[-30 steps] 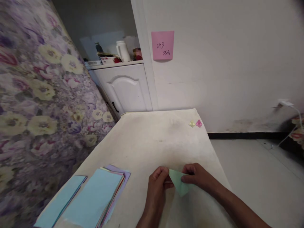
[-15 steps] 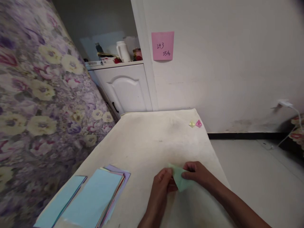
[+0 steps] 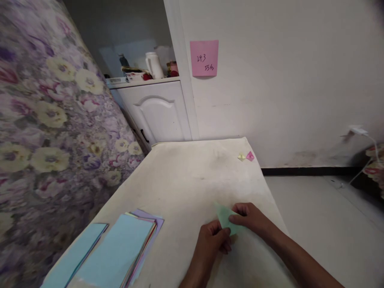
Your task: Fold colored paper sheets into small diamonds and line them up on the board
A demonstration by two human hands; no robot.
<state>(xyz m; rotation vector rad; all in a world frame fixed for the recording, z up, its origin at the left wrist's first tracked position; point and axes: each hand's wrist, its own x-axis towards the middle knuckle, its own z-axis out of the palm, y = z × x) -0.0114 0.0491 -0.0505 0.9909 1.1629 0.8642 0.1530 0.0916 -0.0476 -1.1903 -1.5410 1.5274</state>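
Note:
Between my hands is a sheet of light green paper (image 3: pixel 224 216), folded to a pointed shape, with one tip reaching up and to the left. My left hand (image 3: pixel 211 240) pinches its lower corner between thumb and fingers. On the right side, my right hand (image 3: pixel 246 216) grips the paper, thumb on top and fingers curled behind it. The paper is held just over the pale table cover (image 3: pixel 180 184); part of it is hidden by my fingers.
Two stacks of coloured paper, a larger one (image 3: pixel 118 248) and a smaller one (image 3: pixel 78 252), lie at the left. A yellow folded paper piece (image 3: pixel 241 157) and a pink one (image 3: pixel 250 156) sit at the far right corner. A floral curtain (image 3: pixel 60 120) hangs along the left side.
My left hand has moved from the paper's left edge down to its lower corner, with the thumb now on top. My right hand has stayed nearly in place, still gripping the paper.

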